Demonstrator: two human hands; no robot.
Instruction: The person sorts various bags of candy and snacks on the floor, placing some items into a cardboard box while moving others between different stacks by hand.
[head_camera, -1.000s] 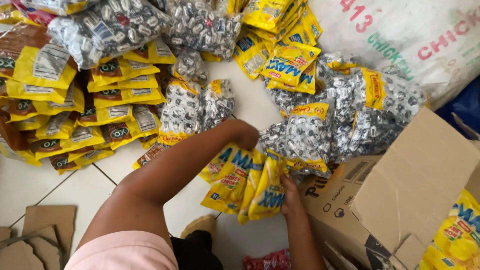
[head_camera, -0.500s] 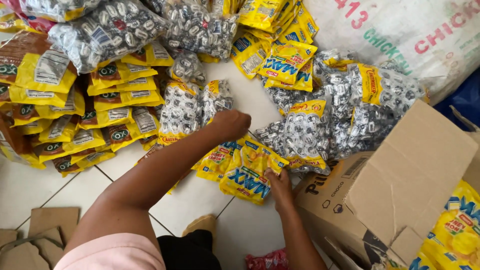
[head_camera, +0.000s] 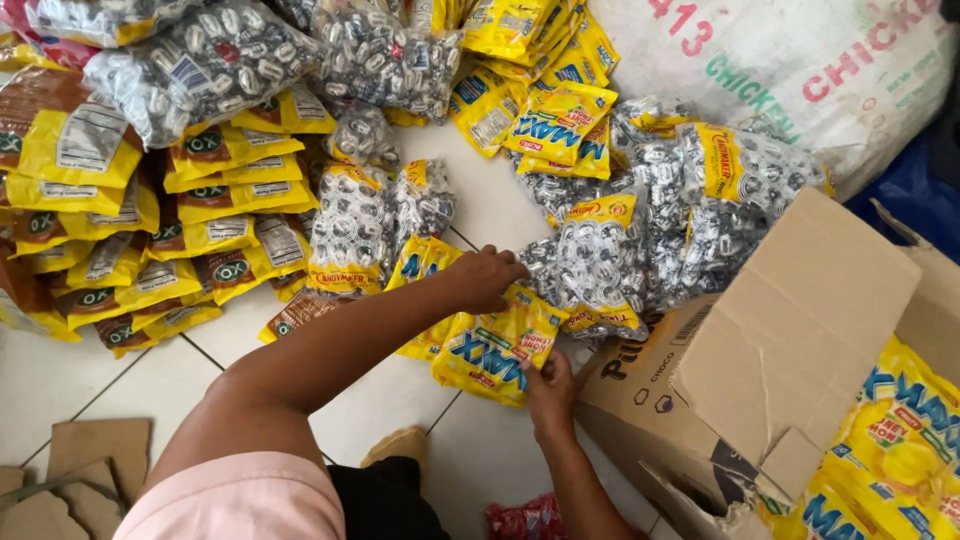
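A small stack of yellow candy packets with blue lettering (head_camera: 492, 352) lies on the white tiled floor (head_camera: 100, 390) in front of me. My left hand (head_camera: 488, 277) presses down on the top of the stack, fingers curled. My right hand (head_camera: 549, 388) grips the stack's near right edge. Just beyond the stack lie clear bags of silver-wrapped candies (head_camera: 592, 262), close to my left hand.
Stacked yellow-and-brown packets (head_camera: 130, 250) fill the left. More silver candy bags (head_camera: 215, 60) and yellow packets (head_camera: 555, 120) lie at the back. An open cardboard box (head_camera: 790, 340) with yellow packets inside stands right. A white sack (head_camera: 800, 70) is behind it. Cardboard scraps (head_camera: 70, 470) lie bottom left.
Both hands have lowered the yellow packets toward the floor and drawn them slightly left. The left hand now rests on top of the stack.
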